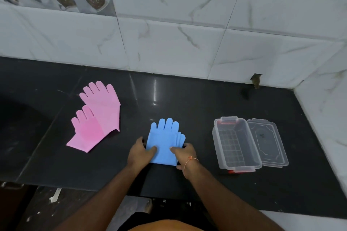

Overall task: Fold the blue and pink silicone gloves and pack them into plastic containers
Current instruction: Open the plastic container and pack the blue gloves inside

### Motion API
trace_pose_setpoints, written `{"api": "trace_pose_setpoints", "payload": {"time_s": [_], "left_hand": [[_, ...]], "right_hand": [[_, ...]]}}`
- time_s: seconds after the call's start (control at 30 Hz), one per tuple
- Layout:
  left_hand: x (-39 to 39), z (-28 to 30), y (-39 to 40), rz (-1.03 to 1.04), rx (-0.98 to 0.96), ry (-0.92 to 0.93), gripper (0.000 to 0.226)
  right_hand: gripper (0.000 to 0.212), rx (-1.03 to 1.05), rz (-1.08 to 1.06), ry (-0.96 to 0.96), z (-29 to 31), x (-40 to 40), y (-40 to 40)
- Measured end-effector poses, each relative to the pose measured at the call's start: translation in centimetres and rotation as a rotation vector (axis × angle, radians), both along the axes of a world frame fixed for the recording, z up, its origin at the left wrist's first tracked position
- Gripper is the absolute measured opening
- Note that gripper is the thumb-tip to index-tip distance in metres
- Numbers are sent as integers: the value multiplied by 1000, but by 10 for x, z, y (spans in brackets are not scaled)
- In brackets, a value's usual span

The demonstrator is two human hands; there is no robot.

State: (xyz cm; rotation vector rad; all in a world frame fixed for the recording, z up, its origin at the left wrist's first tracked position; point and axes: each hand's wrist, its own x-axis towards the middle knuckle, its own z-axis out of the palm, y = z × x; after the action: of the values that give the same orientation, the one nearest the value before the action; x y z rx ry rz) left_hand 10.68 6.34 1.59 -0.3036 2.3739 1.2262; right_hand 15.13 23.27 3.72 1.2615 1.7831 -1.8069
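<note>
The blue gloves point(163, 138) lie stacked on the black counter point(187, 99) in front of me, fingers pointing to the wall, with a second set of fingertips showing at the right edge. My left hand point(139, 153) grips the stack's left lower edge, thumb on top. My right hand point(185, 154) grips its right lower edge the same way. Two pink gloves point(97, 116) lie flat and overlapping further left, untouched. A clear plastic container point(235, 143) with red latches stands open to the right, its lid point(267, 141) lying beside it.
A white marble-tiled wall point(187, 33) runs along the back and the right side of the counter. A dark sink basin point(16, 127) sits at the far left. The counter's front edge runs close to my body.
</note>
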Motion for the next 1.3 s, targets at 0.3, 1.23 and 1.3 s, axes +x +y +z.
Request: {"api": "trace_pose_setpoints", "payload": {"time_s": [0.3, 1.23, 1.3], "left_hand": [[-16, 10, -1, 73, 630, -323, 28], [12, 47, 219, -396, 206, 206, 31], [12, 43, 216, -419, 140, 285, 31]], "right_hand": [[31, -256, -60, 119, 6, 4, 7], [40, 654, 250, 72, 49, 79, 258], [48, 764, 312, 64, 43, 78, 253]]}}
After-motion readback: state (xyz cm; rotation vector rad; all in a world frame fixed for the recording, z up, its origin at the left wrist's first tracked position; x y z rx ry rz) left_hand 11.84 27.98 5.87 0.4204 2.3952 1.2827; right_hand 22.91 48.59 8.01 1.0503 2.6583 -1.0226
